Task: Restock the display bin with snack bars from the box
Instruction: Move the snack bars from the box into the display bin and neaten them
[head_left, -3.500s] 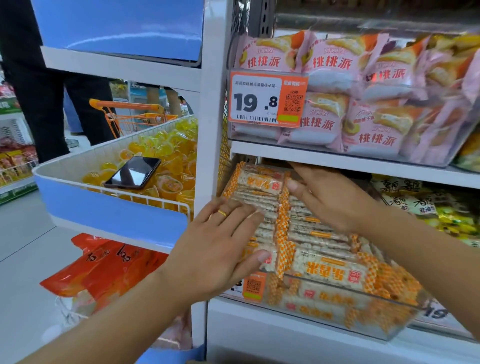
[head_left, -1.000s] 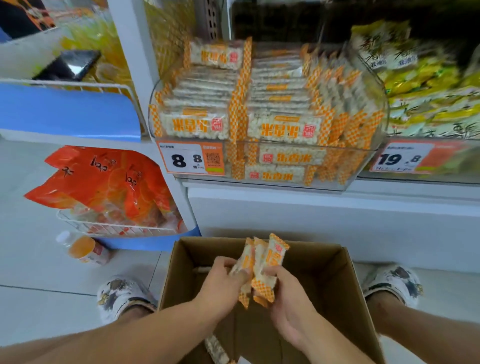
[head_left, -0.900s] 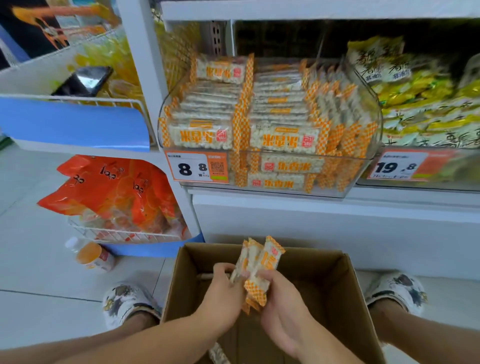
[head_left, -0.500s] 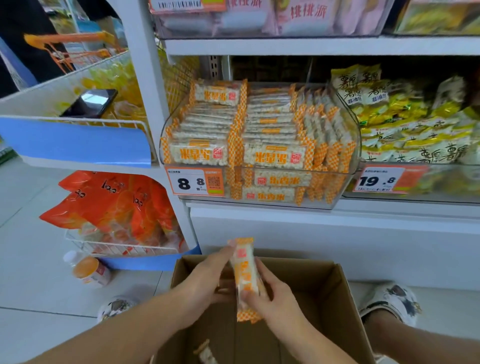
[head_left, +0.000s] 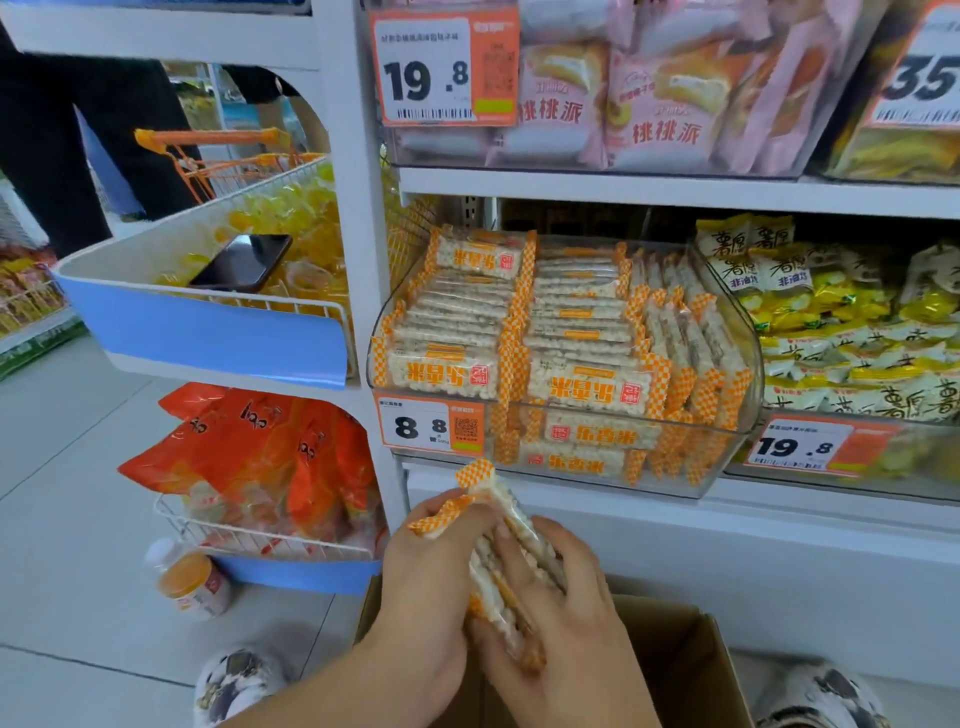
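Restocking, late stage, as judged from the fill level. At left, outside the task, a dark phone (head_left: 241, 262) lies on yellow sweets in a wire basket (head_left: 208, 332), above orange packets and a small bottle (head_left: 193, 584) standing on the floor. At centre, the clear display bin (head_left: 727, 452) on the middle shelf holds two flat stacks of snack bars (head_left: 571, 322) reaching roughly its rim, with a further row standing on edge along its right side; little room appears to remain. Below it, the left hand (head_left: 428, 582) has its fingers curled round the left side of a small bundle of bars (head_left: 496, 566), an orange-checked wrapper end protruding above the fingers. The right hand (head_left: 563, 608) clasps the same bundle from the right, fingers wrapped over its top. The bundle is held above the near, open cardboard box (head_left: 675, 670), below the bin and not yet in it. The remaining step appears to be lifting this bundle into the bin; the box interior is hidden, so any remaining stock cannot be told.
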